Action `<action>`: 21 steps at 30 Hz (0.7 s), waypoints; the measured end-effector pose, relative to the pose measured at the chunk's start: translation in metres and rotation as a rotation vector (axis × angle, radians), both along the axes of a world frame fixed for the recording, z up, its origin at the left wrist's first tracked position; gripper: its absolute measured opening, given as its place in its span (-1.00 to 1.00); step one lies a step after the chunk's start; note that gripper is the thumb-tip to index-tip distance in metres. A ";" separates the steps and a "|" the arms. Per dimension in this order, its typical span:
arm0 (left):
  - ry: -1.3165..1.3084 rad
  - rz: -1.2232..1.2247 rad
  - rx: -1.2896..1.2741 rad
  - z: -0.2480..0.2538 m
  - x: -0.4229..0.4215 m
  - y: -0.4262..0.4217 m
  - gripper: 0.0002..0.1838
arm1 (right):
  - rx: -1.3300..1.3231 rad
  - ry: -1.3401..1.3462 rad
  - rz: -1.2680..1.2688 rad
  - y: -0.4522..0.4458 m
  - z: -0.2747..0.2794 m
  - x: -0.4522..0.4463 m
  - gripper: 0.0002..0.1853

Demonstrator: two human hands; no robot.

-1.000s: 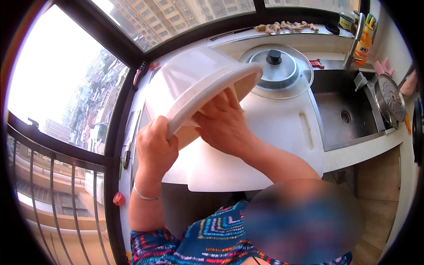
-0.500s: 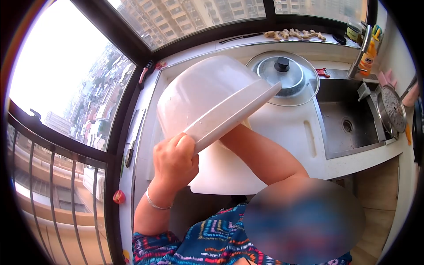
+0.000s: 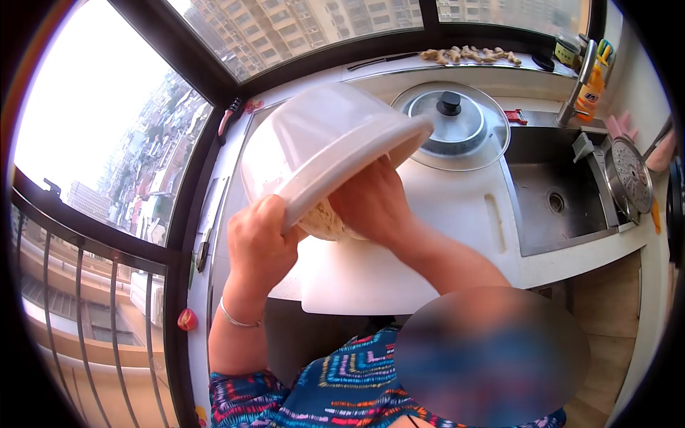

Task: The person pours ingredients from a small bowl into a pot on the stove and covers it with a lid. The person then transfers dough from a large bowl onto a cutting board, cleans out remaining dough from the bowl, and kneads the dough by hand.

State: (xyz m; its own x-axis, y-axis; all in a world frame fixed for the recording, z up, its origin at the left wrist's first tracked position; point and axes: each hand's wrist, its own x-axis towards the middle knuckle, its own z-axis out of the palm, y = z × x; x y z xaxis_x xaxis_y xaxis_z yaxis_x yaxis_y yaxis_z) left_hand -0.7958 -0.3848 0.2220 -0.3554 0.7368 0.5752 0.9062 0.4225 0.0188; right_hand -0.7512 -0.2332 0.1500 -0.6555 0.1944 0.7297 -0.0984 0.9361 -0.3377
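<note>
Bowl (image 3: 314, 121) of milky plastic is the largest thing that I handle, and it is tipped above the white board (image 3: 446, 210), with its mouth facing down and a little towards me. Beyond it, on the side of the sink (image 3: 539, 192), lies the round glass lid (image 3: 464, 135). What changes just now is at the rim: it sits higher over my right wrist, and the pale, lumpy, dough-like mass (image 3: 327, 221) comes into view below it. For me this means that the mass is partly outside the bowl, but I cannot tell whether it already touches the board. My left hand (image 3: 260, 239) is closed around the near-left part of the rim, fingers curled and pressed on it. My right hand (image 3: 371, 203) reaches under the rim, beside the mass; its fingertips are hidden, so I cannot tell if they are spread or pinching.
</note>
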 end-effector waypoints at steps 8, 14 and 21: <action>-0.003 -0.045 -0.052 -0.001 0.007 -0.002 -0.76 | -0.072 0.121 0.062 0.026 -0.019 -0.084 -0.40; -0.002 -0.073 -0.059 -0.012 0.018 -0.003 -0.80 | -0.169 0.082 0.076 0.039 -0.039 -0.082 -0.38; 0.076 0.014 -0.031 -0.005 0.006 0.008 -0.83 | -0.141 -0.110 -0.269 0.006 -0.097 -0.066 -0.32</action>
State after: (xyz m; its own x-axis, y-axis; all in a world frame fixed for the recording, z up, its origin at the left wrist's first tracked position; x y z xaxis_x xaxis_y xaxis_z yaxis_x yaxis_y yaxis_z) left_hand -0.7897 -0.3766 0.2169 -0.3215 0.7499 0.5781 0.8987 0.4340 -0.0632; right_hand -0.8170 -0.2273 0.0535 -0.6401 0.4656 0.6111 0.1909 0.8669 -0.4605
